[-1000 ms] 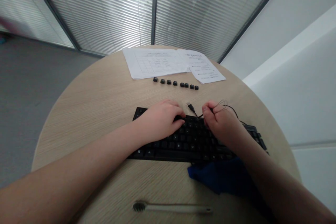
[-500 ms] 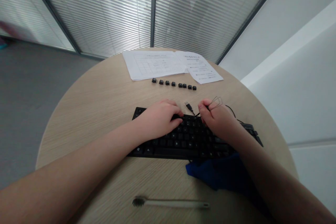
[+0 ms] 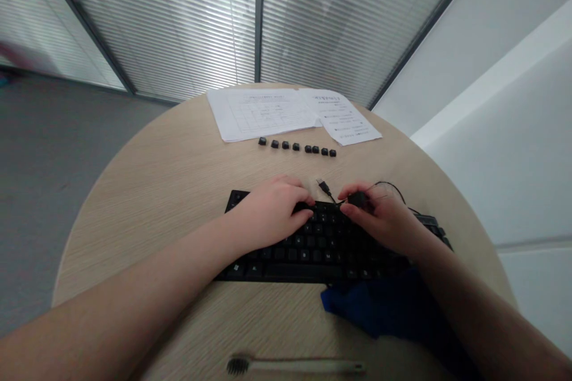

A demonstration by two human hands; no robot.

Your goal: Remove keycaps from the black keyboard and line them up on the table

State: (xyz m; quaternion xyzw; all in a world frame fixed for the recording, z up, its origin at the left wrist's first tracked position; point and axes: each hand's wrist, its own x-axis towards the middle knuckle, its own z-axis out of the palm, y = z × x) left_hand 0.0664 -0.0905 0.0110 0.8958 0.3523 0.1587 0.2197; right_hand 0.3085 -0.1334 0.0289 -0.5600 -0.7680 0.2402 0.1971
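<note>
A black keyboard [image 3: 308, 256] lies across the table, partly covered by my hands and forearms. My left hand [image 3: 281, 208] rests on its upper left part, fingers curled at the far edge and thumb on the keys. Over the upper right keys, my right hand [image 3: 375, 211] is closed on a keycap puller [image 3: 357, 199] with a dark body; its thin wire loops show faintly beside the knuckles. Between the hands, a USB plug [image 3: 323, 186] on a black cable lies at the keyboard's far edge. Beyond stands a row of several black keycaps [image 3: 296, 147].
Printed papers [image 3: 268, 113] lie at the table's far side. A blue cloth [image 3: 370, 306] sits against the keyboard's near edge, under my right forearm. A toothbrush [image 3: 304, 366] with dark bristles lies nearest me. Blinds [image 3: 179, 18] and a white wall [image 3: 500, 149] stand beyond the round table [image 3: 129, 202].
My right hand has turned and loosened its fist, so the puller's dark body now shows between thumb and fingers. The left hand stays on the keyboard. The view has tilted slightly.
</note>
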